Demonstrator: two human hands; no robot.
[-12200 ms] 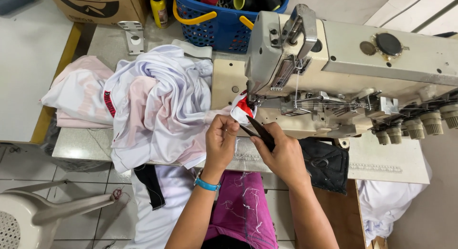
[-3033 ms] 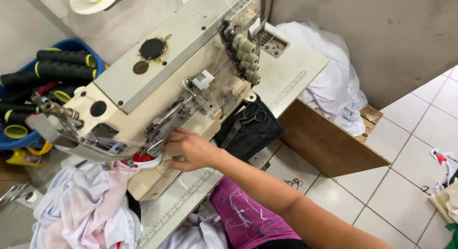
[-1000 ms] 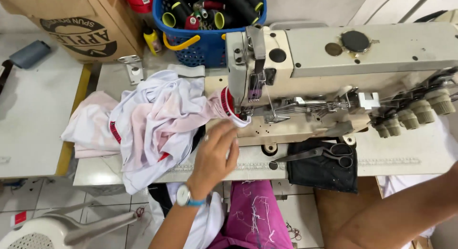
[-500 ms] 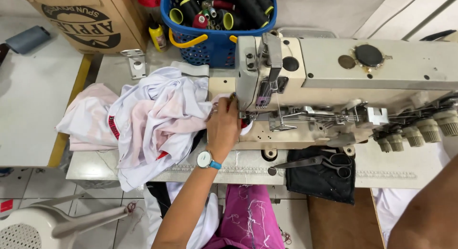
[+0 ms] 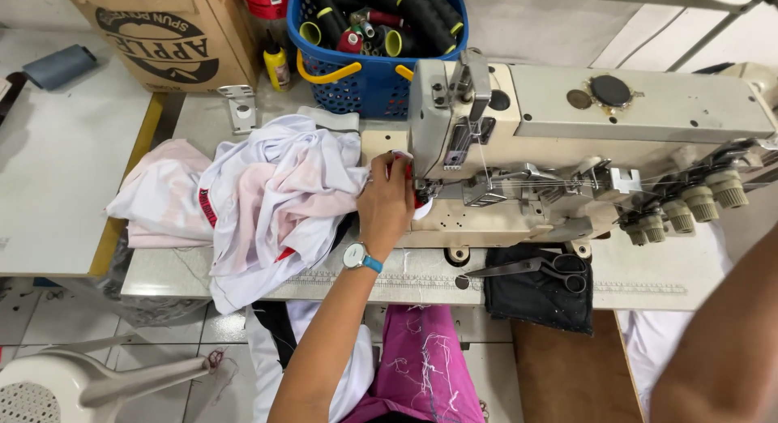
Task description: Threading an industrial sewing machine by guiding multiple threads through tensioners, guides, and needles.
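Note:
My left hand (image 5: 387,204) grips the edge of a white garment with red trim (image 5: 275,196) and presses it against the needle area of a cream industrial sewing machine (image 5: 600,123). A watch with a blue strap (image 5: 354,255) sits on that wrist. The rest of the garment lies bunched on the table to the left of the hand. Of my right arm only the forearm (image 5: 721,342) shows at the lower right corner; the hand itself is out of the frame.
Scissors (image 5: 535,267) lie on a black cloth (image 5: 539,297) at the table's front edge. A blue basket of thread cones (image 5: 365,83) and a cardboard box (image 5: 162,34) stand behind. A white plastic chair (image 5: 73,382) is at the lower left, and pink cloth (image 5: 421,366) covers my lap.
My left hand has slid forward and right with the garment edge, from the table front up to the needle area. My right arm stays at the lower right edge.

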